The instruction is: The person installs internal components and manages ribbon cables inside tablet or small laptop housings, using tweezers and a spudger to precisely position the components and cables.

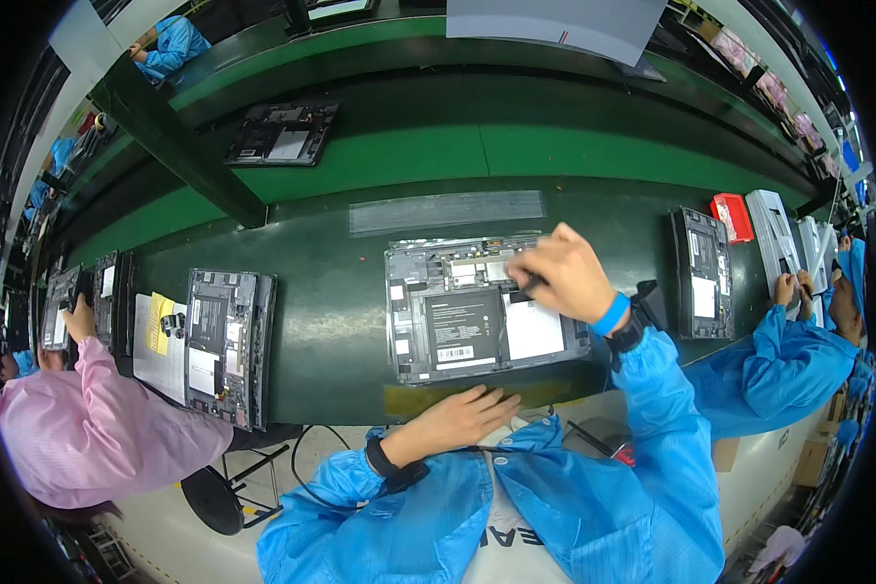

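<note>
In front of me lies an opened device (409, 336), like a tablet or thin laptop, with its inside facing up. It shows a black battery (464, 329) with a printed label, circuit boards and a white panel (534, 329). Over its upper right part is my right hand (561, 274), fingers closed around a small dark object (532, 284) whose kind I cannot make out. My left hand (457, 422) rests at the table's near edge, just below the device, its fingers stretched out and holding nothing.
Stacked opened devices (226, 341) stand to the left beside a notebook (156, 365) with small black parts; another stack (703, 277) is at right near a red tray (732, 216). One device (284, 134) sits beyond a green post (170, 146). Co-workers sit on both sides.
</note>
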`<state>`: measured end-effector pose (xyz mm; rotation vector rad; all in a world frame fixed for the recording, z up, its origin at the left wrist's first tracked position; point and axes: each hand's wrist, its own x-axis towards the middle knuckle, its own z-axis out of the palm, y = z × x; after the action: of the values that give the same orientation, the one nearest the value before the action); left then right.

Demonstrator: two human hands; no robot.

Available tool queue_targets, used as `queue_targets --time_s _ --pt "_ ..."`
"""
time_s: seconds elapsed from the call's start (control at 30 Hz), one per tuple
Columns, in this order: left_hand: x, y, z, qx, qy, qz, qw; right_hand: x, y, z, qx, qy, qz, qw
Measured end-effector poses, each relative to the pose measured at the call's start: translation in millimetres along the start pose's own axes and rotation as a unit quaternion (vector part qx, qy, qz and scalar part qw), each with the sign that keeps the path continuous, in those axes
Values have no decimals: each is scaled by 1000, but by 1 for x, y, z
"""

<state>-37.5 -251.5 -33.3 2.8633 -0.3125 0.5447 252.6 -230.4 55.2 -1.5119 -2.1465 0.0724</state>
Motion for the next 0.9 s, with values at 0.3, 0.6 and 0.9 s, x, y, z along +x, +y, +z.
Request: queue_targets --time_s 0.3,0.6,0.9 --pt "6 -3 10 23 -60 -65 996 -18 1 4 -114 -28 -136 984" --pt "6 -3 7 18 -69 -55 996 -14 2 5 -126 -28 -167 978" --pt "-13 3 -5 22 66 -30 997 -47 -50 -29 48 77 85 992"
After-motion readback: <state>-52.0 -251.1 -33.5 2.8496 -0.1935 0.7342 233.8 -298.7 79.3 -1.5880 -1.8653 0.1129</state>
